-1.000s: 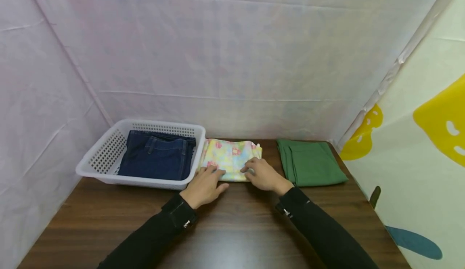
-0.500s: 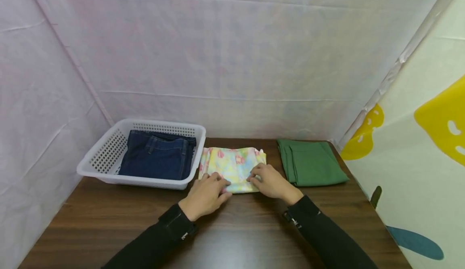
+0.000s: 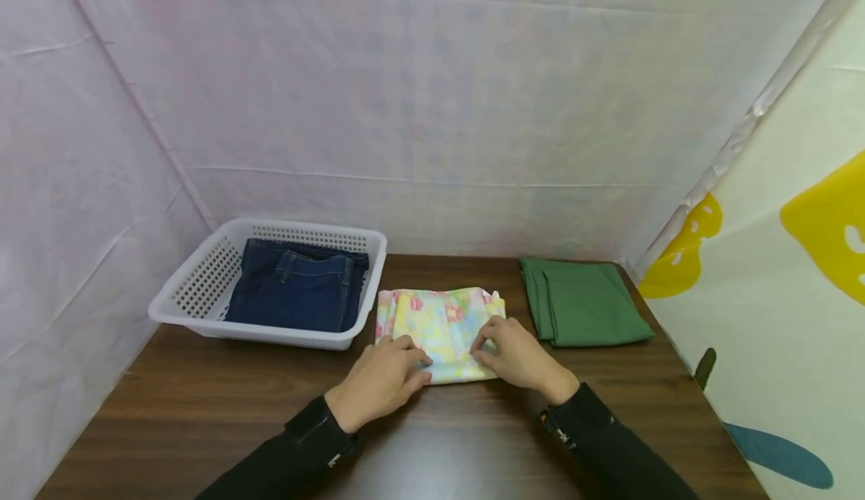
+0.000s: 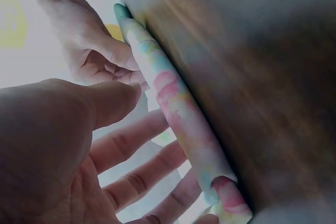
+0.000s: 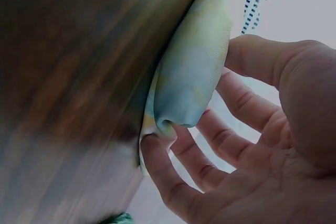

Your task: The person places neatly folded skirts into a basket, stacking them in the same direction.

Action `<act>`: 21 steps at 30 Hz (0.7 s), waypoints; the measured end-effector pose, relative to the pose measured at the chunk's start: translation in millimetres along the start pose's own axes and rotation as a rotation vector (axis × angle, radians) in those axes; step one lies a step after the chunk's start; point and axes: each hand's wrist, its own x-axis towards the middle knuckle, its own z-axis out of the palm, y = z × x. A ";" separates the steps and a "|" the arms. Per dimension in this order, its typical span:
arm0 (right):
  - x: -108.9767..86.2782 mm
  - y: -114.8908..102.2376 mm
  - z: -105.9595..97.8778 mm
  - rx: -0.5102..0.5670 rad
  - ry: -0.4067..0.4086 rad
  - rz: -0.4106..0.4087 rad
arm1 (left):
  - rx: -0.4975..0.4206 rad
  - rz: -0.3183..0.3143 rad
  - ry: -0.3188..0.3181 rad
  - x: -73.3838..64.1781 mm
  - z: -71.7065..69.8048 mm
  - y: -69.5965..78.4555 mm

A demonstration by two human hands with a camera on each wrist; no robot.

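A folded piece of fabric in yellow, blue and pink floral print [image 3: 432, 331] lies on the wooden table, its rolled front fold facing me. My left hand [image 3: 384, 380] rests its fingertips on the near left part of the fabric; in the left wrist view those fingers [image 4: 136, 177] reach out spread over the top. My right hand [image 3: 523, 357] touches the near right part, fingers gently bent. In the right wrist view the little finger [image 5: 163, 169] lies against the fabric's side edge, and the thumb is at the front fold. Neither hand pinches the fabric.
A white plastic basket [image 3: 182, 320] holding folded dark blue jeans [image 3: 297, 290] stands to the left, near the back. Folded green fabric [image 3: 595, 305] lies on the table [image 3: 432, 440] at the back right. White cloth walls [image 3: 432, 109] close off the back and sides.
Both hands have moved toward me and slightly right, and the floral fabric has slid along under them, away from the back wall and the basket. The basket and green fabric stay put.
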 end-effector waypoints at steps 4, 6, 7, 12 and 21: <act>-6.8 -5.3 1.3 -0.001 -0.015 0.052 | 0.001 0.002 -0.013 -3.9 -0.5 0.7; -9.8 -7.2 1.8 0.005 -0.022 0.074 | -0.005 0.006 -0.021 -6.0 -0.8 1.2; -11.4 -8.0 1.8 0.007 -0.026 0.078 | -0.011 0.006 -0.026 -6.9 -1.2 1.7; -18.5 -11.0 1.3 0.003 -0.040 0.072 | -0.032 0.006 -0.049 -12.1 -2.6 4.2; -28.3 -15.8 -2.5 0.036 -0.095 0.077 | -0.053 0.032 -0.055 -17.1 -3.9 8.7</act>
